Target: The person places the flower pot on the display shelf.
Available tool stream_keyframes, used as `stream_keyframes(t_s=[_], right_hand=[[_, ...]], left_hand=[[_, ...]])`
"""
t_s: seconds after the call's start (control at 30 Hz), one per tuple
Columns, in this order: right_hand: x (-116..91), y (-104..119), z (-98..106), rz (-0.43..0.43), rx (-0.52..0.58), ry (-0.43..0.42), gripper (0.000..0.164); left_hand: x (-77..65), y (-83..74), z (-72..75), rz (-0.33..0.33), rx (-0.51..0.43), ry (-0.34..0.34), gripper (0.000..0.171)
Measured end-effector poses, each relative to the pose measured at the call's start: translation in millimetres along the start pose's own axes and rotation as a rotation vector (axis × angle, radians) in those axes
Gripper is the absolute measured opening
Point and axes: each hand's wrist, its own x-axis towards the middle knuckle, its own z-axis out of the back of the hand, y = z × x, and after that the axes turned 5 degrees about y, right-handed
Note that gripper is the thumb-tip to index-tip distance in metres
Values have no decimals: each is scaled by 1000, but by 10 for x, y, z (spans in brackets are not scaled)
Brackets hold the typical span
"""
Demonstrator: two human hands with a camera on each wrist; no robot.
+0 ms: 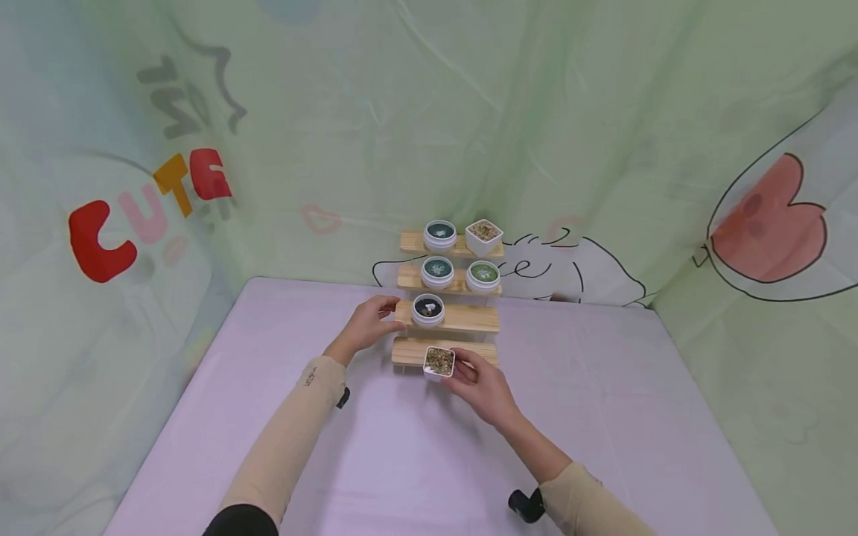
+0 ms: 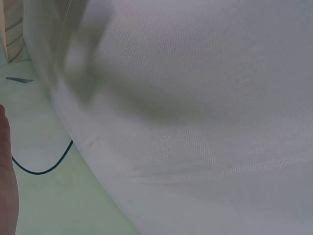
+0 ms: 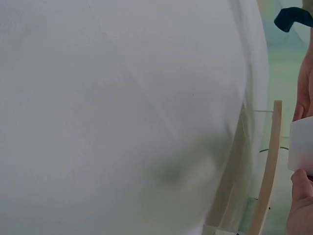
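Observation:
My right hand (image 1: 484, 388) holds a small square white pot (image 1: 439, 371) filled with tan gravel-like bits, in front of the lowest board of a tiered wooden stand (image 1: 469, 318). In the right wrist view, the pot's white side (image 3: 301, 144) shows at the right edge, with a thumb against it. At the stand's left side, my left hand (image 1: 365, 324) grips the end of the second board from the bottom, thumb and fingers about its edge. A round white pot (image 1: 427, 318) with dark contents sits on that board, close to the left fingers.
Higher up stand round white pots with green-blue tops (image 1: 439, 235) (image 1: 438, 272), another with a lighter green top (image 1: 484, 276), and a square white pot (image 1: 484, 237) with tan bits. A pale cloth (image 1: 415, 461) covers the table; printed curtains (image 1: 322, 149) hang behind and beside it.

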Motion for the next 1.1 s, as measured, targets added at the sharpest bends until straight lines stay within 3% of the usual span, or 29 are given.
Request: stream_keyframes(t_s=[0.4, 1.1], right_hand=[[126, 197, 220, -31, -13, -55, 54], [421, 214, 491, -41, -44, -175, 55]], left_hand=[[20, 25, -2, -14, 8, 4, 61], [0, -4, -5, 1, 9, -4, 61]])
